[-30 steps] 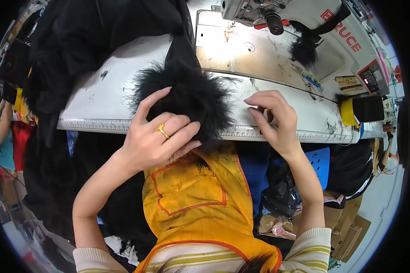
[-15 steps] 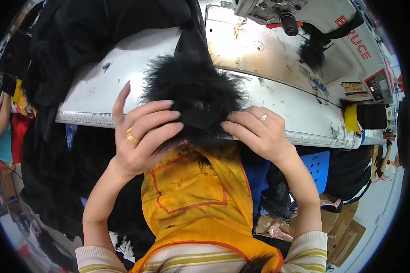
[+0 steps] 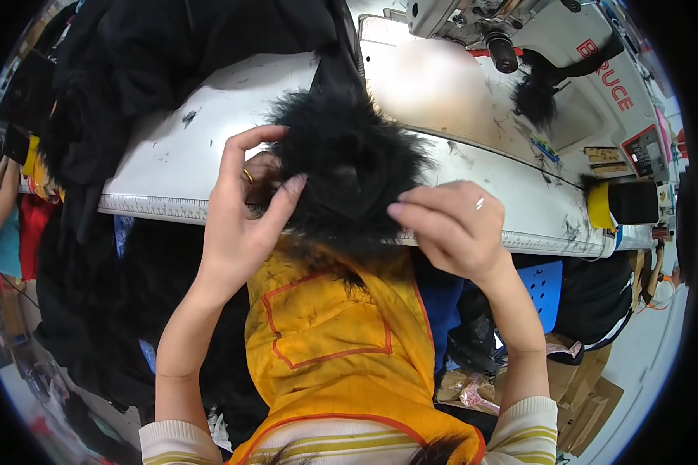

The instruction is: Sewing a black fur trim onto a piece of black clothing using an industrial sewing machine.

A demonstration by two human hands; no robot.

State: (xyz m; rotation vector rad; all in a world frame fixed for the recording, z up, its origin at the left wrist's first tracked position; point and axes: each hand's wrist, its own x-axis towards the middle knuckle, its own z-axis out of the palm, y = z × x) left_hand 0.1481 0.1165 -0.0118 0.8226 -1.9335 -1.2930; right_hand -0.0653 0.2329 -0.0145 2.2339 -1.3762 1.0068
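Fingers (image 3: 253,139) bent — left hand (image 3: 236,221) spread against the black fur (image 3: 326,116), right hand (image 3: 461,225) pinching its edge.

a fluffy black feather-trimmed cuff (image 3: 352,155) lies bunched at the white tabletop (image 3: 198,151)'s near edge, wispy fringe splayed around a smooth dark centre, black cloth running from its far side.

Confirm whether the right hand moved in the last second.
Yes: the right hand has moved left along the ruled table edge, fingertips now at the right side of the black fur piece.
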